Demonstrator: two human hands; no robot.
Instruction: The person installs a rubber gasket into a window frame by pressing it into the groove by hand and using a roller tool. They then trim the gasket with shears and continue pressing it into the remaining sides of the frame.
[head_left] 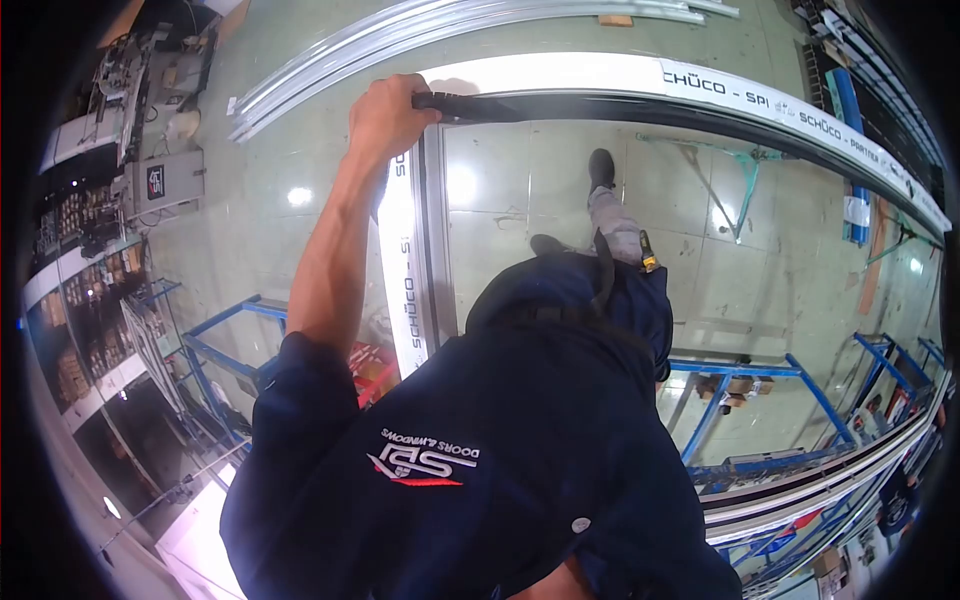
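Note:
My left hand (390,118) is at the upper left corner of a large aluminium frame (560,74), its fingers curled over the corner. White protective film printed "SCHÜCO - SPI" covers the outer faces of the frame. A black strip (520,106) runs along the inner edge of the top bar and starts beside my fingers. The side bar (402,265) comes down from the corner towards my torso. My right hand is out of sight; only the dark sleeve (640,520) on that side shows.
Long silver profiles (330,75) lie beyond the frame. Blue metal stands (235,320) are on the left, with another blue stand (760,370) on the right. My shoe (601,168) is on the tiled floor inside the frame's outline. Shelving and machines line the left side.

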